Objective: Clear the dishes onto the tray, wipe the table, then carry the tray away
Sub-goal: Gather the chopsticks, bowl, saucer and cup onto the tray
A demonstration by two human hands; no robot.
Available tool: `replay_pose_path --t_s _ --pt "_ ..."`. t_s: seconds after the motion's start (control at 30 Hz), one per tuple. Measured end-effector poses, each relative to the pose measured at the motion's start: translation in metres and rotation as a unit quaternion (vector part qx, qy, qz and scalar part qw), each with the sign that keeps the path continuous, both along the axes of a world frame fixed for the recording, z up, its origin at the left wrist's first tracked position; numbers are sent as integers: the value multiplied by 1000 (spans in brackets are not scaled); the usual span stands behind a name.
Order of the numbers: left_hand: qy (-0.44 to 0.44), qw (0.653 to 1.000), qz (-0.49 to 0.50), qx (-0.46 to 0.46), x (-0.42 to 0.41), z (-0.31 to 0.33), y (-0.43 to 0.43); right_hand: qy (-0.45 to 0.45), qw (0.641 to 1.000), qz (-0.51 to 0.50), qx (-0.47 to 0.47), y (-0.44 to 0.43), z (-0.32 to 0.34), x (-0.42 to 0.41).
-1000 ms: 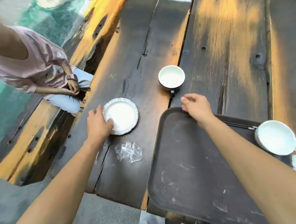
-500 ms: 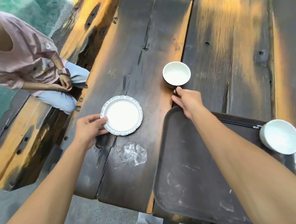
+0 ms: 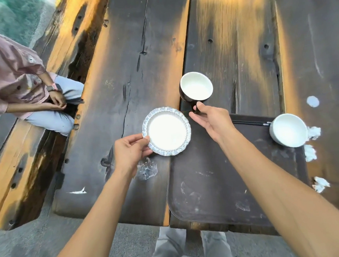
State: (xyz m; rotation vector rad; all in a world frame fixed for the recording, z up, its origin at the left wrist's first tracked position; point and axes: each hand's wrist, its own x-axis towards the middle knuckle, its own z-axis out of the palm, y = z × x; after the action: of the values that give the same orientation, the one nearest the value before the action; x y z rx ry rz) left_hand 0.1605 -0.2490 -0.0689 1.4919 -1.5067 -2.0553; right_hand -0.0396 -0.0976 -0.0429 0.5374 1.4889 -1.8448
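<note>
My left hand (image 3: 129, 151) pinches the near-left rim of a small white plate (image 3: 167, 131) with a frilled blue-grey edge, held above the table beside the left edge of the dark tray (image 3: 217, 188). My right hand (image 3: 211, 120) grips the handle of a dark cup (image 3: 196, 88) with a white inside, tilted just beyond the tray's far-left corner. A white bowl (image 3: 288, 130) rests on the tray's far-right corner, with thin dark chopsticks (image 3: 249, 122) lying beside it.
Crumpled clear plastic (image 3: 147, 170) lies on the dark wooden table (image 3: 133, 57) under the plate. White tissue scraps (image 3: 311, 152) lie along the tray's right side. A seated person in a pink shirt (image 3: 14, 77) occupies the bench at left.
My left hand has lifted the plate and carried it right toward the tray. My right hand has closed on the cup's handle and tilted the cup.
</note>
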Motion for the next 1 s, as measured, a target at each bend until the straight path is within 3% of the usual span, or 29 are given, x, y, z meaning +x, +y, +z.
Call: replay_pose_path --t_s 0.4,0.77,1.0 --pt "-25 997 16 65 -20 -29 106 44 997 -6 59 114 8 47" --pt "-112 993 -2 40 -25 -36 115 4 998 12 61 110 -20 109" --pt "-149 987 61 -16 -31 -40 120 -18 999 3 44 98 -28 128"
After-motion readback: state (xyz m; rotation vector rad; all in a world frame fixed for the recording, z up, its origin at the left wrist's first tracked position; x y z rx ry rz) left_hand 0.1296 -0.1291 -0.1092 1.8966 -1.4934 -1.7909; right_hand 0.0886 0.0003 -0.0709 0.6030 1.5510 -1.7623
